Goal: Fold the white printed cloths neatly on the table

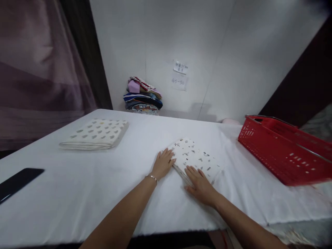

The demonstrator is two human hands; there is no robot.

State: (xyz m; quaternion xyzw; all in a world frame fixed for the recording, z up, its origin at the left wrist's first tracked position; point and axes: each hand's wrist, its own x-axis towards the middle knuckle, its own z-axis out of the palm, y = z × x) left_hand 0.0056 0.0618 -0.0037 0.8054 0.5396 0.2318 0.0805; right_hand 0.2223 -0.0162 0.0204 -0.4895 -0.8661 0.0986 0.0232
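- i see the left hand [164, 162] open, palm down, at the left corner of the folded cloth [194, 155]
- the right hand [201, 186] lies open on its near edge
- this cloth is on the white table [140, 152]

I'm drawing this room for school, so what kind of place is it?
Maybe a workroom for cloth: there's a white-covered table, a folded patterned cloth under two hands, and a stack of fabrics near the wall.

White table [140, 138] | folded spotted cloth [100, 133] | leaf-print cloth [193, 155] | red basket [280, 152] | dark slab [19, 181]
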